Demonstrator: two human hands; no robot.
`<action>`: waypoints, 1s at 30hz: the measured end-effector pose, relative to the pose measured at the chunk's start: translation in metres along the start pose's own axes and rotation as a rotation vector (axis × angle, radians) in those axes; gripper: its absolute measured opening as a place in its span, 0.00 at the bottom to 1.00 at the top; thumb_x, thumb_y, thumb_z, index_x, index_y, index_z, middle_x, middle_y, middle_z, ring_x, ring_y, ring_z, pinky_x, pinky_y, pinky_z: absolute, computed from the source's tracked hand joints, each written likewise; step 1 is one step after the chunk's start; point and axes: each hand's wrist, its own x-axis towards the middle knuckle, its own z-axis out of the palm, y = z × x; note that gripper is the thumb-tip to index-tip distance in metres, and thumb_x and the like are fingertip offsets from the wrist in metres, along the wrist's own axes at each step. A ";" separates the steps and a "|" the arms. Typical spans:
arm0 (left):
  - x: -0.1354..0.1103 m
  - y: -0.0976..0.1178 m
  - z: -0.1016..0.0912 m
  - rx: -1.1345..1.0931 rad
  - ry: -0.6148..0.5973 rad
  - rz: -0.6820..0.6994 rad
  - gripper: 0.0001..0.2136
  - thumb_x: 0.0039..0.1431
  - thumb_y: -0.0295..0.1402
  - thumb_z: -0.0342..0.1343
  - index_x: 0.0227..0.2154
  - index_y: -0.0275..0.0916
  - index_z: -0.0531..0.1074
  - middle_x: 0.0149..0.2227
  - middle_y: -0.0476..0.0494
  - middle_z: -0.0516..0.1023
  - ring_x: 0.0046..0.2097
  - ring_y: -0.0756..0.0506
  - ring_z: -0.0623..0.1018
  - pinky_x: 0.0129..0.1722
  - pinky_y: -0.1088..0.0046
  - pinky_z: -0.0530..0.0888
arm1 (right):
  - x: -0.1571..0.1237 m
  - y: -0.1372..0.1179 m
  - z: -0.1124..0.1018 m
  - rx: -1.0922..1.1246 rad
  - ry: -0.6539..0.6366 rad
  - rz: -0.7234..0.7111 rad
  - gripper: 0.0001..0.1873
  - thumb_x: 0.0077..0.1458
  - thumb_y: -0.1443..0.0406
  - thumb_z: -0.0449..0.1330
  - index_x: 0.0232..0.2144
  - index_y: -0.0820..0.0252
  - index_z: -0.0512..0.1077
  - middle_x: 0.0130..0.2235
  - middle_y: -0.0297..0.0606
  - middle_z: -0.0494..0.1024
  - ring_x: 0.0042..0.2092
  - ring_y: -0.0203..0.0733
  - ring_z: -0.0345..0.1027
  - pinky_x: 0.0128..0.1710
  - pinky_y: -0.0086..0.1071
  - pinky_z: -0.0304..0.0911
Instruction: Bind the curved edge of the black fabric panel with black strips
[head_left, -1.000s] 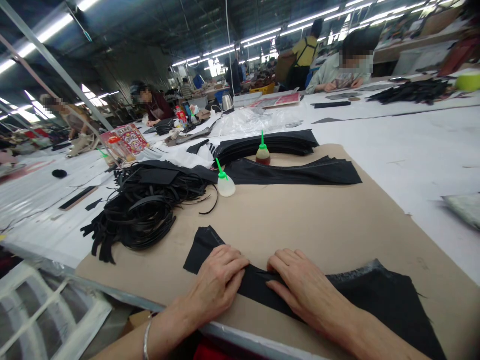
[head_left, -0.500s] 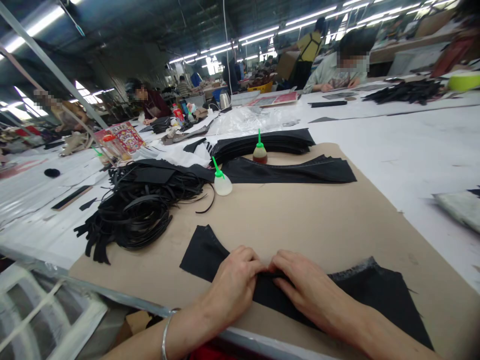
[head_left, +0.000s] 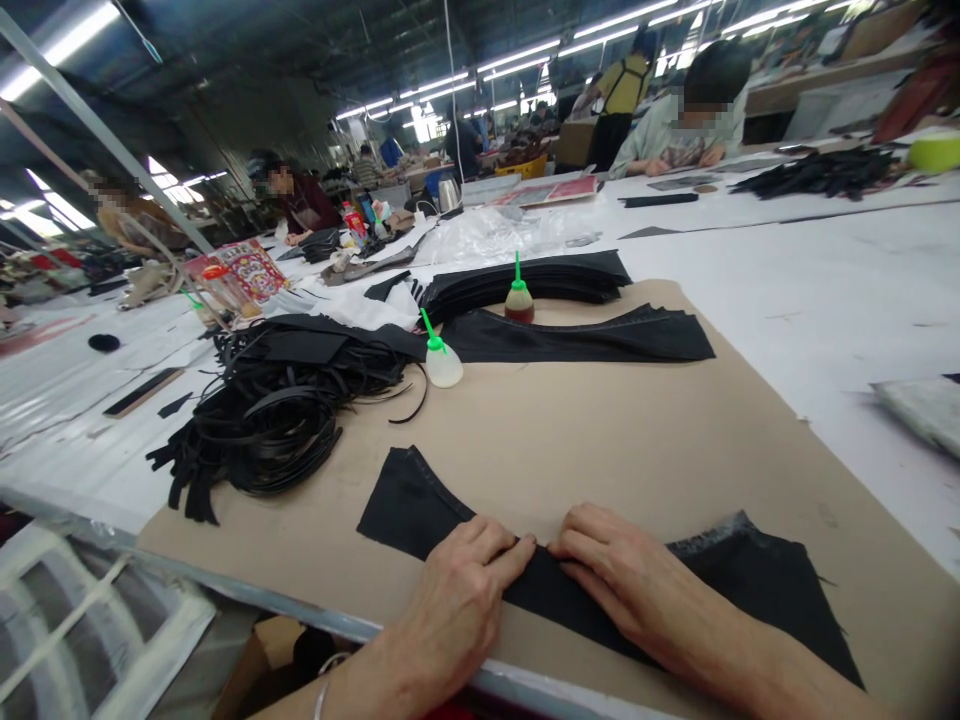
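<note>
A curved piece of black fabric (head_left: 547, 590) lies across the brown board in front of me, with a greyish strip along its upper right edge. My left hand (head_left: 466, 585) bears on the middle of that edge, thumb and fingers closed on the material. Just to the right, my right hand (head_left: 619, 570) pinches the same edge, its curled fingertips close to the left ones. Part of the edge is hidden beneath both hands. Beyond them stand a squeeze bottle (head_left: 444, 366) with pale contents and another bottle (head_left: 519, 304) with brown liquid, both with green nozzles.
A tangled heap of black strips (head_left: 277, 410) sits on the left of the brown board (head_left: 600, 430). Stacked black pieces (head_left: 525, 280) lie at its far side. The metal table edge (head_left: 300, 605) runs close to me. Several people work at tables farther back.
My hands have moved slightly apart along the edge, and the left one has come a little nearer to me. The fold between them now lies flatter.
</note>
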 end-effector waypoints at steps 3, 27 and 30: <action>0.003 0.004 -0.002 0.039 -0.011 -0.003 0.21 0.61 0.21 0.44 0.55 0.42 0.66 0.39 0.43 0.72 0.41 0.43 0.69 0.42 0.63 0.72 | -0.005 0.002 -0.002 -0.030 -0.011 -0.019 0.11 0.64 0.72 0.48 0.37 0.58 0.69 0.37 0.37 0.68 0.40 0.42 0.63 0.40 0.36 0.60; -0.015 0.008 0.001 0.151 0.089 0.085 0.21 0.60 0.20 0.43 0.55 0.36 0.65 0.53 0.41 0.73 0.55 0.42 0.70 0.59 0.60 0.66 | -0.029 0.004 0.006 -0.270 0.002 -0.148 0.14 0.58 0.78 0.49 0.42 0.61 0.67 0.38 0.40 0.70 0.38 0.45 0.61 0.41 0.40 0.58; -0.014 -0.001 -0.009 0.101 0.062 0.073 0.19 0.61 0.20 0.44 0.53 0.38 0.67 0.51 0.43 0.74 0.54 0.43 0.71 0.59 0.59 0.64 | -0.026 -0.001 0.017 -0.300 0.045 -0.122 0.13 0.58 0.78 0.50 0.40 0.60 0.67 0.37 0.39 0.69 0.37 0.45 0.61 0.40 0.40 0.56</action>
